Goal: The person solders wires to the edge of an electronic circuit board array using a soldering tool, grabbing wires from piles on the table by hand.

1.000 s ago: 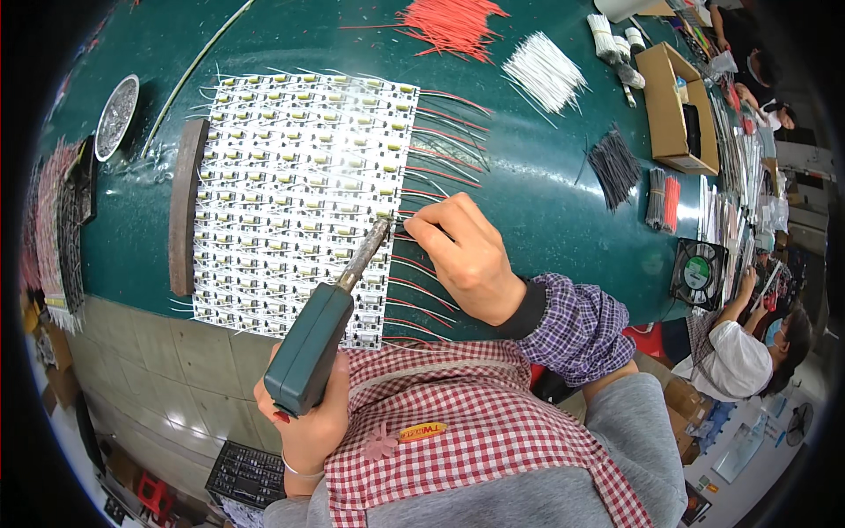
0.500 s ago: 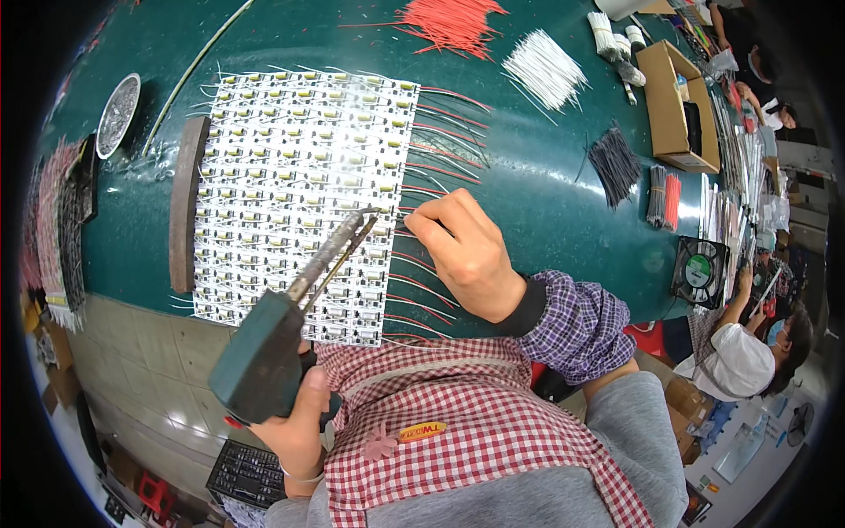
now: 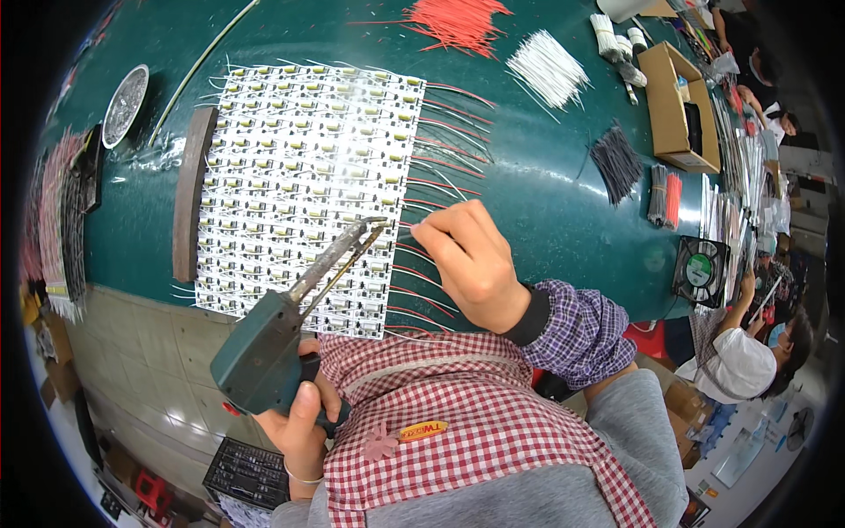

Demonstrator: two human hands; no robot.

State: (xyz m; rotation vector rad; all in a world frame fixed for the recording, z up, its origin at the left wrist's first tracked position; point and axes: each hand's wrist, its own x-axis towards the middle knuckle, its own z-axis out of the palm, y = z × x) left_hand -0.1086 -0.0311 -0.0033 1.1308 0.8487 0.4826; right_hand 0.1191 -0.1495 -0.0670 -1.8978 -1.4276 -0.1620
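Note:
My left hand [image 3: 304, 422] is wrapped round the grip of a dark green soldering gun [image 3: 260, 352]. Its long metal tip, with a thin rod beside it, reaches over a white panel of small circuit boards [image 3: 299, 167] and ends close to the panel's right edge. Just right of that tip, my right hand [image 3: 475, 260] is closed in a pinch at the same edge, on a thin wire [image 3: 410, 225] mostly hidden by the fingers. Red and white wires [image 3: 458, 132] stick out from the panel's right side above and below this hand.
A dark bar [image 3: 194, 194] lies along the panel's left edge, near a small bowl [image 3: 126, 106]. Bundles of red wires [image 3: 458, 22], white wires [image 3: 547, 70] and black wires [image 3: 614, 163] lie beyond, with a cardboard box [image 3: 678, 106] and a fan [image 3: 700, 271] at right. A co-worker [image 3: 748, 352] sits there.
The soldering gun's tip and my right hand have both shifted slightly down the panel's right edge, toward me. The whole view has moved a little. Both hands keep their grips.

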